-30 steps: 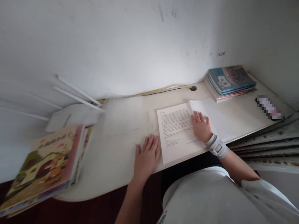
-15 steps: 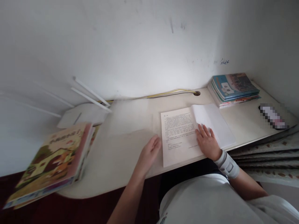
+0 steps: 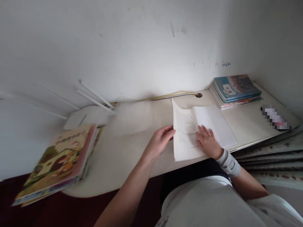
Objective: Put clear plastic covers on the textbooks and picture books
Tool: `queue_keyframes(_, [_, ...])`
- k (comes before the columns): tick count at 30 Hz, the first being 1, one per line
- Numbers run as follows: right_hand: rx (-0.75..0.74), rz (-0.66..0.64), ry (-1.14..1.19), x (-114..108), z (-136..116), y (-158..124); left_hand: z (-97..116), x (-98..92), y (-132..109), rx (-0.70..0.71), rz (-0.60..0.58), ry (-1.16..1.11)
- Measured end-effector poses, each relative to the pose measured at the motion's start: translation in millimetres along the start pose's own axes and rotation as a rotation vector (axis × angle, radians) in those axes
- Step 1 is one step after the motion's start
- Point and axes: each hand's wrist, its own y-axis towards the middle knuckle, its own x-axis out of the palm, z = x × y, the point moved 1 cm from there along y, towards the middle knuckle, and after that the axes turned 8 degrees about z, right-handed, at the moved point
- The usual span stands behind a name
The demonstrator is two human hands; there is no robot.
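Note:
An open book (image 3: 187,135) lies on the white desk, with a printed left page and a blank right page (image 3: 214,123). My left hand (image 3: 163,138) pinches the outer edge of the left page between thumb and fingers; that edge is lifted and curves up off the desk. Resting with fingers spread, my right hand (image 3: 208,142) lies flat across the book near its fold. A grey-white band (image 3: 228,162) wraps the right wrist.
Picture books (image 3: 59,157) are piled at the left, beside a white router (image 3: 87,116) with antennas. A stack of books (image 3: 236,90) stands at the back right, near a blurred-out phone (image 3: 276,118). Cables (image 3: 175,94) run along the wall into a desk hole (image 3: 198,95).
My left hand has moved right to the book and taken hold of the left page's edge, which now rises and bends inward. My right hand stays on the book.

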Motion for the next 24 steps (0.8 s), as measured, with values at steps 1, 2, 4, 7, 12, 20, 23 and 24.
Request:
queue_keyframes(1, [0.005, 0.016, 0.135, -5.4, 3.0, 2.0, 10.6, 8.3, 0.7, 0.045, -0.026, 0.016])
queue_keyframes(2, [0.018, 0.038, 0.292, -11.8, 5.9, 4.3, 21.3, 16.8, 1.4, 0.086, -0.051, 0.040])
queue_keyframes(4, [0.082, 0.087, 0.633, -26.5, 11.0, 9.2, 41.7, 34.6, 3.7, 0.160, -0.089, 0.073])
queue_keyframes(7, [0.219, 0.120, 0.998, -50.5, 18.0, 16.0, 62.3, 63.6, 9.9, 0.240, -0.188, -0.028])
queue_keyframes(12, [0.463, 0.152, 1.199, -78.5, 58.0, 14.8, 47.1, 101.7, 19.5, 0.437, -0.335, 0.039])
queue_keyframes(20, [0.603, 0.203, 1.159, -42.2, 126.6, -5.6, -51.1, 96.4, 10.2, 0.599, 0.121, 0.797])
queue_keyframes(23, [0.579, 0.238, 1.143, -27.7, 129.1, -7.5, -77.4, 90.0, 3.5, 0.543, 0.071, 0.983])
queue_keyframes(24, [0.579, 0.260, 1.123, -24.4, 130.2, -8.2, -82.4, 88.0, 1.7, 0.540, 0.051, 1.025])
